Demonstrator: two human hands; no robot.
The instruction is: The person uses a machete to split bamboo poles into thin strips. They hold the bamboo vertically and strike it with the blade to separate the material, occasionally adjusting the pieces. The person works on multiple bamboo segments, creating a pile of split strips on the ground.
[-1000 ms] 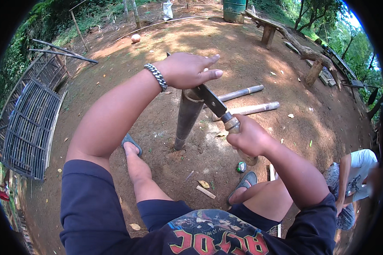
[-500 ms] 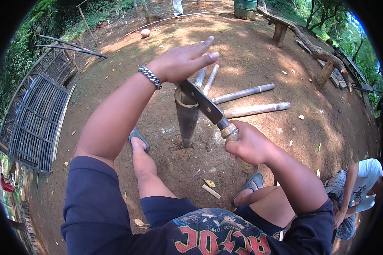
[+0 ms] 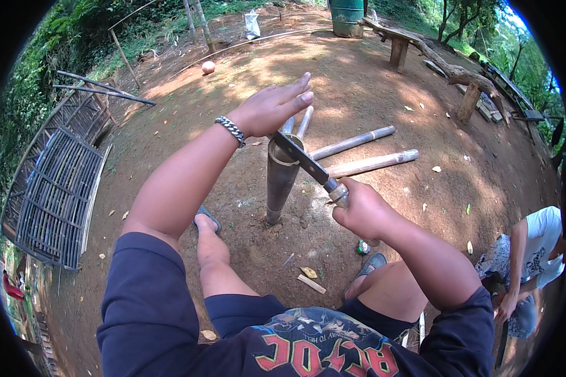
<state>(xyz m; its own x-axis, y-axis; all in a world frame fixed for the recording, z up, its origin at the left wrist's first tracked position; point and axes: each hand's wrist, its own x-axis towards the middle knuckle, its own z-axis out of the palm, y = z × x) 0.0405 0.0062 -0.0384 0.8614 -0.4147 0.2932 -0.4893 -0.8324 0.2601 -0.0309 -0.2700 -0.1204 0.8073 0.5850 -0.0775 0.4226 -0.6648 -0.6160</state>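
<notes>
A thick bamboo tube [image 3: 281, 188] stands on the ground between my legs, leaning slightly, its open end up. Across its rim lies the dark blade of a machete [image 3: 303, 158]. My right hand [image 3: 368, 212] is closed around the machete's pale handle. Over the blade's far end, my left hand [image 3: 271, 110] is held flat with the fingers stretched out. Its palm edge is at the back of the blade; whether it presses there I cannot tell. A chain bracelet [image 3: 231, 131] circles my left wrist.
Cut bamboo lengths [image 3: 374, 164] lie beyond the tube. A small green-and-white thing [image 3: 363, 247] lies by my right foot. To the left is a bamboo slat panel [image 3: 60, 195]. Farther off are a ball [image 3: 208, 67], a green drum [image 3: 348, 19] and a log bench [image 3: 465, 75]. Another person [image 3: 528, 264] crouches at right.
The view has tilted up a little. The tube's top, with the machete and my left hand, sits slightly farther right. Near my right foot the green-and-white thing has come into sight.
</notes>
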